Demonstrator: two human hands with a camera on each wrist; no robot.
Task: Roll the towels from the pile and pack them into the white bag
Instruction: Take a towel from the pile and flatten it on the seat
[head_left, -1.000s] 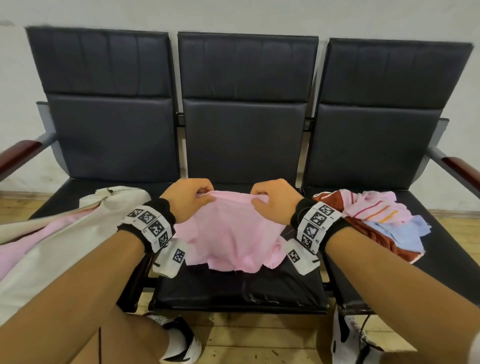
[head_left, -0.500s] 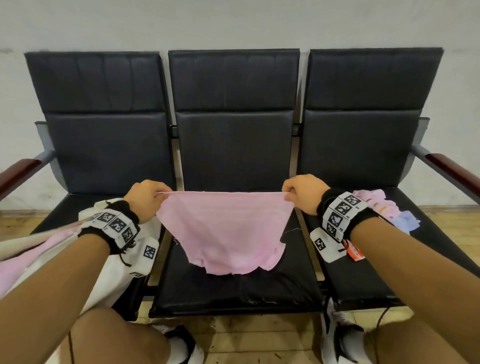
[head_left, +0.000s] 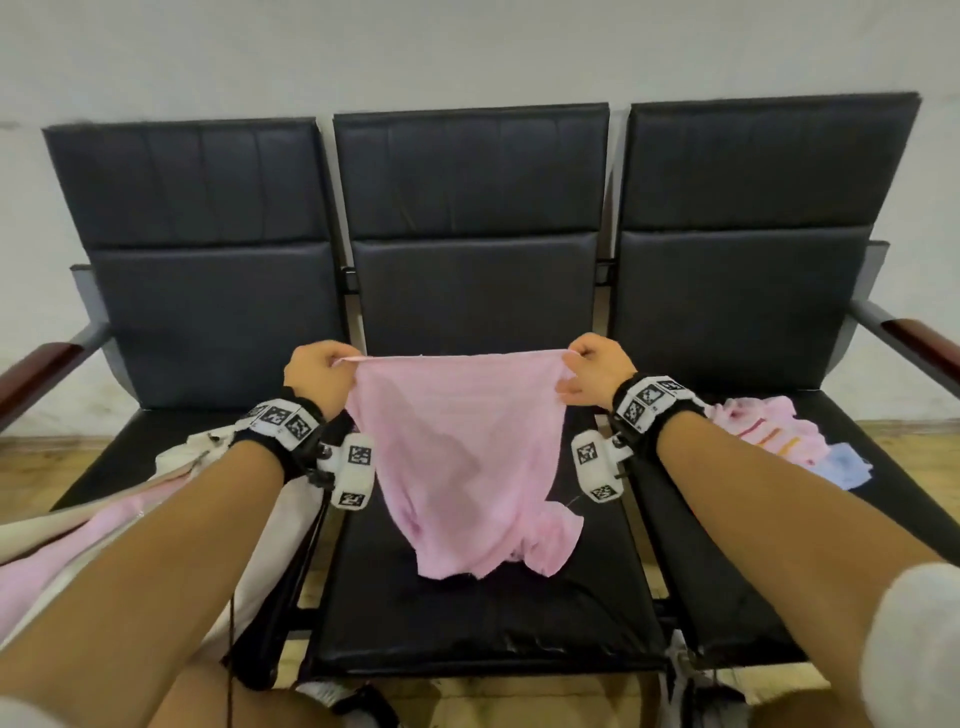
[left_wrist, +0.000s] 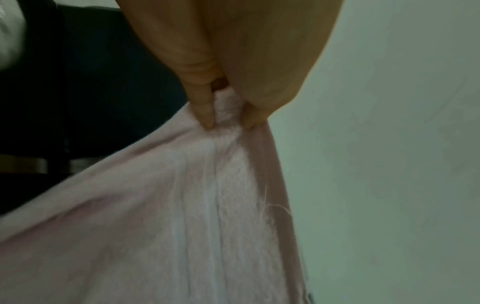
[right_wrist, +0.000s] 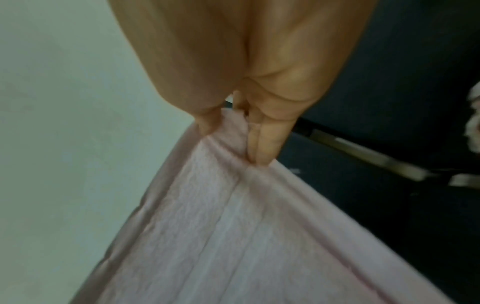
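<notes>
**Pink towel held spread between two hands above a black seat**

Here, seen from the head camera, a person holds a pink towel (head_left: 457, 441) stretched out by its top edge. The left hand (head_left: 319, 379) pinches the upper left corner and the right hand (head_left: 597, 371) pinches the upper right corner, fingers curled tight on the cloth. In the wrist views the fingertips (left_wrist: 207, 115) of the left hand and the fingertips (right_wrist: 262, 148) of the right hand press into bunched fabric. The towel hangs down in front of the middle seat (head_left: 467, 613) of a black three-seat bench, its crumpled lower edge touching the seat cushion.

On the left seat lies the white bag (head_left: 208, 452), partly hidden behind the left forearm, with pink cloth showing at its mouth. On the right seat lies the pile of towels (head_left: 774, 436): a pink one with coloured stripes on top, a light blue one just beside it. Both wrists wear black bands with printed square markers.
</notes>
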